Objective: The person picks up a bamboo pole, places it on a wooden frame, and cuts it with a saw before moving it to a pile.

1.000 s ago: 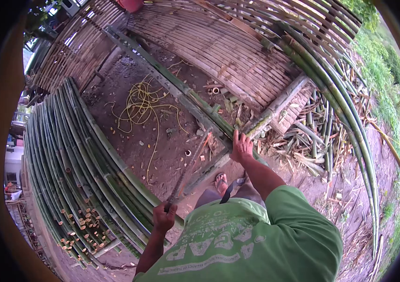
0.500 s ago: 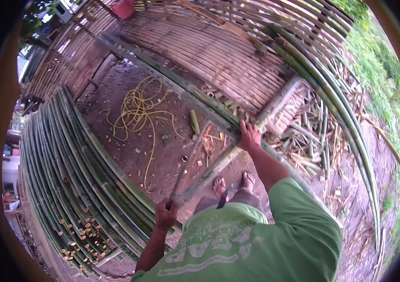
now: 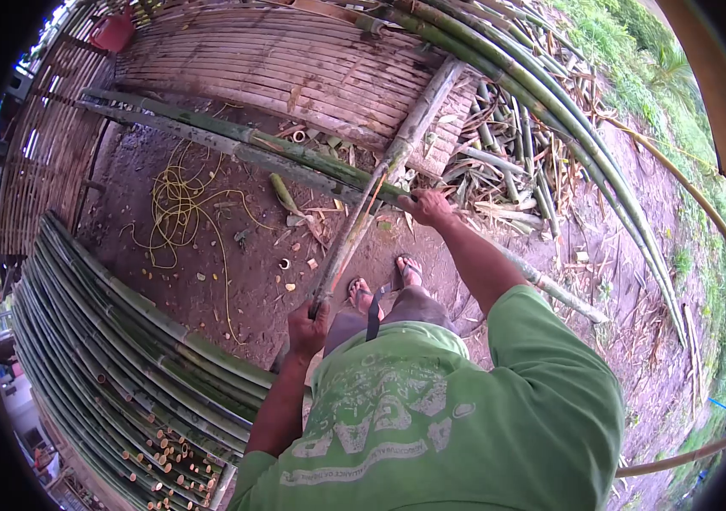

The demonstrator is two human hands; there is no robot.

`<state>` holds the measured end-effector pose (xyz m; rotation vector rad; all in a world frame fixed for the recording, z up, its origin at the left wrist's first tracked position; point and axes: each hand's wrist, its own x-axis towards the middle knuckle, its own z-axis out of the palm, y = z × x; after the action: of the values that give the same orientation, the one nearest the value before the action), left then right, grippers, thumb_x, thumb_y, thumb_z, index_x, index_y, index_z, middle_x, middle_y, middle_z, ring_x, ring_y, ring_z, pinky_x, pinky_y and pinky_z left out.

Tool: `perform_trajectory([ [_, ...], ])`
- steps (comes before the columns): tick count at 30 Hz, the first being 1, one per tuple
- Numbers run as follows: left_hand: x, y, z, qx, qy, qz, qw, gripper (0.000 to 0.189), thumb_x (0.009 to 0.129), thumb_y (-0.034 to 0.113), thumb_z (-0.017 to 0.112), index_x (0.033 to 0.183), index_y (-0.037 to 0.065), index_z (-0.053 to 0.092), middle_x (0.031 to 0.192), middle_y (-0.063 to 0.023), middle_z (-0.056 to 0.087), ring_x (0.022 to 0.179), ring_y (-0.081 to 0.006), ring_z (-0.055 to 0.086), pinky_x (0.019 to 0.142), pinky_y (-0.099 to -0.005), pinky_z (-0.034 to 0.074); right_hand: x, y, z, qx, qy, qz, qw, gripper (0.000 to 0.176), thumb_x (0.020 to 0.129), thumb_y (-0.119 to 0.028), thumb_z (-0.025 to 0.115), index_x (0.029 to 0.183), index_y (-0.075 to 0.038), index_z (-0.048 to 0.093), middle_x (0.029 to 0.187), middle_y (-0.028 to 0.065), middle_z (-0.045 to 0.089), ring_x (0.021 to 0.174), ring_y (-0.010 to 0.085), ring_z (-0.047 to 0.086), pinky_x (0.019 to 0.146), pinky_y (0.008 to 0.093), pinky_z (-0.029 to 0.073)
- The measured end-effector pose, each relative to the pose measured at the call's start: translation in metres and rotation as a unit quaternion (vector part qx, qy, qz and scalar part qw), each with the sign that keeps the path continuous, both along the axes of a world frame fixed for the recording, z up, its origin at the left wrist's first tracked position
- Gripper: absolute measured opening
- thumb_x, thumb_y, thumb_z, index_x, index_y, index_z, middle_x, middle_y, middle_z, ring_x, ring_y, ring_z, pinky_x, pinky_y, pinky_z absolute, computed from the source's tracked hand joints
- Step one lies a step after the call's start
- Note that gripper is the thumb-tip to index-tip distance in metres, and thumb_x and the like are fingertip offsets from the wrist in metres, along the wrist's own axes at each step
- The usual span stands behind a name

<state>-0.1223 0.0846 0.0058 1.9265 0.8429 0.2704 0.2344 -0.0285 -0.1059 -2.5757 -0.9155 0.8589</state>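
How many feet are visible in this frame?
2. The left foot is just right of the left hand, which grips a stick; the right foot is below the right hand, which holds a bamboo pole. No others show.
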Motion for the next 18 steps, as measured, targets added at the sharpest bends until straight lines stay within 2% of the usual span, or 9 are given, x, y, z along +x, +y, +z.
perform_trajectory([
  [5,0.031,0.003,-0.021,0.032,0.004,-0.019,0.999,0.033,0.091,0.026,0.059,0.069,0.002,0.054,0.052,-0.0159,0.049,0.043,-0.0271,0.049,0.043,-0.0388,0.036,0.001,0.021,-0.006,-0.035,0.025,-0.007,0.999,0.069,0.087,-0.064,0.037,0.097,-0.002,0.066,0.103,0.0239,0.064,0.102,0.0377,0.060,0.087,0.0458,0.046],
  [8,0.038,0.004,-0.022,0.065,0.021,-0.032,0.997,0.031,0.091,0.026,0.059,0.071,0.002,0.055,0.053,-0.0166,0.050,0.045,-0.0307,0.052,0.044,-0.0393,0.037,0.001,0.026,0.008,-0.055,0.031,-0.002,0.998,0.070,0.087,-0.064,0.036,0.100,-0.003,0.067,0.104,0.0211,0.065,0.102,0.0350,0.061,0.088,0.0437,0.047],
  [13,0.038,0.003,-0.021,0.053,0.039,-0.044,0.997,0.029,0.091,0.025,0.058,0.073,0.002,0.055,0.054,-0.0173,0.051,0.047,-0.0318,0.054,0.044,-0.0395,0.038,0.003,0.032,0.014,-0.083,0.034,0.001,0.996,0.069,0.086,-0.064,0.035,0.098,-0.004,0.068,0.100,0.0198,0.066,0.097,0.0339,0.063,0.083,0.0443,0.049],
  [16,0.035,0.003,-0.019,0.055,0.028,-0.056,0.997,0.028,0.091,0.024,0.058,0.074,0.002,0.055,0.054,-0.0173,0.052,0.048,-0.0320,0.055,0.045,-0.0393,0.038,-0.002,0.032,0.027,-0.046,0.017,-0.015,0.999,0.070,0.086,-0.062,0.036,0.087,0.001,0.068,0.093,0.0237,0.066,0.092,0.0361,0.064,0.080,0.0459,0.049],
  [18,0.038,0.003,-0.022,0.068,0.026,-0.061,0.996,0.027,0.091,0.024,0.058,0.075,0.003,0.056,0.054,-0.0172,0.052,0.048,-0.0322,0.055,0.045,-0.0392,0.039,-0.001,0.032,0.020,-0.046,0.010,-0.015,0.999,0.069,0.086,-0.061,0.037,0.086,0.000,0.068,0.091,0.0232,0.067,0.089,0.0367,0.064,0.078,0.0461,0.049],
])
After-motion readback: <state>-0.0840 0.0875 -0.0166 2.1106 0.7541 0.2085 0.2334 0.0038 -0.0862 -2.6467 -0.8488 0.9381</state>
